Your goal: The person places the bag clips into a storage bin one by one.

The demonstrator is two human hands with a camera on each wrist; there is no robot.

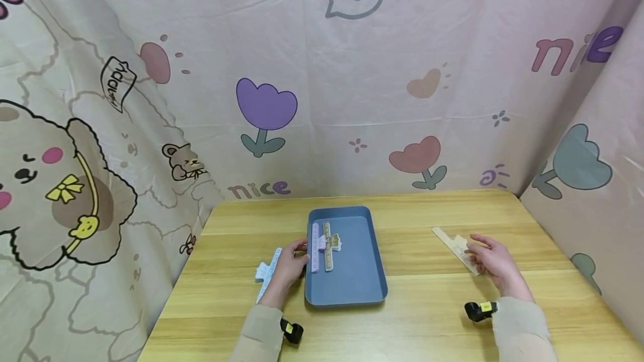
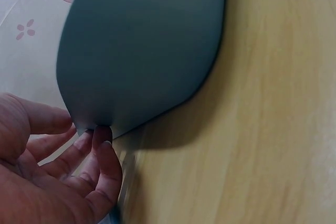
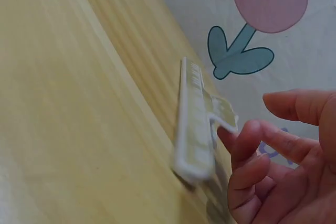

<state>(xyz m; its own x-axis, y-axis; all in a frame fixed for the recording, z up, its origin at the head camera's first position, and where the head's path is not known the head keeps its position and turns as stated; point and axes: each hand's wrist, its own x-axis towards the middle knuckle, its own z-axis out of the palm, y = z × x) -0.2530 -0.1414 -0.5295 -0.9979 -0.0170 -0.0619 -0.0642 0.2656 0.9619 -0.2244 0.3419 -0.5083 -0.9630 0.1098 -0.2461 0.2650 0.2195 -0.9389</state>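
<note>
A grey-blue tray [image 1: 347, 295] stands on the table, holding a pink ruler-shaped clip [image 1: 315, 247] and a gold one [image 1: 328, 246] side by side at its left. My left hand [image 1: 290, 264] is at the tray's left wall; its bent fingertips and thumb meet the wall in the left wrist view. Under and beside that forearm lies a light blue ruler clip [image 1: 269, 274]. My right hand [image 1: 493, 261] is over a pale yellow ruler clip [image 3: 195, 124] on the right. Its thumb stands apart, and the loosely bent fingers are beside the clip's handle; contact is unclear.
The wooden table [image 1: 422, 317] reaches back to a printed cloth curtain [image 1: 322, 99], which also hangs along both sides. Black wrist cameras sit at the cuffs, the left one [image 1: 292, 331] near the tray's front corner.
</note>
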